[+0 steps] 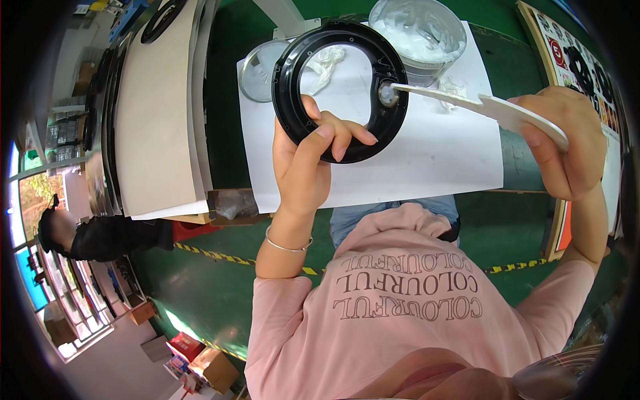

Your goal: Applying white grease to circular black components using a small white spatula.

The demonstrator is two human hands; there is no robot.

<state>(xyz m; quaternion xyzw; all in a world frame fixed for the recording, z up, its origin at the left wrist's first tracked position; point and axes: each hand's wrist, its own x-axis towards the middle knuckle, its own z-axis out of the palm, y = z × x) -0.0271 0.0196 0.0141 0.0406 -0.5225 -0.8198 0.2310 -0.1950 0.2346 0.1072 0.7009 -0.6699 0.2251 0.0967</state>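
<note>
In the upper middle of the frame, a glossy black ring [289,93], with a smooth rounded rim and a stepped inner face, is held above a flat white sheet [453,157]. The left hand [303,157] has its fingers hooked through the opening and grasping the ring's lower edge. At the ring's right side sits a small round recess [388,94] with a whitish, shiny middle; the narrow end of a flat white spatula [497,111] reaches it, though contact there is too fine to tell. The right hand [568,143], at the right of the frame, has its fingers closed around the spatula's broad, round-ended handle. A clear cylindrical tub [437,72] near the top holds thick, smeared white paste [417,33], its near wall partly behind the ring. A round translucent lid [257,75] lies just left of the ring, and soft crumpled tissue [325,63] shows through the opening. The sheet's straight lower edge runs near the tabletop's [523,163] front edge, with flat white paper between ring, spatula and lower right corner. Upright pale boards [160,127] bound the left side; a framed panel [567,50] bounds the upper right.
</note>
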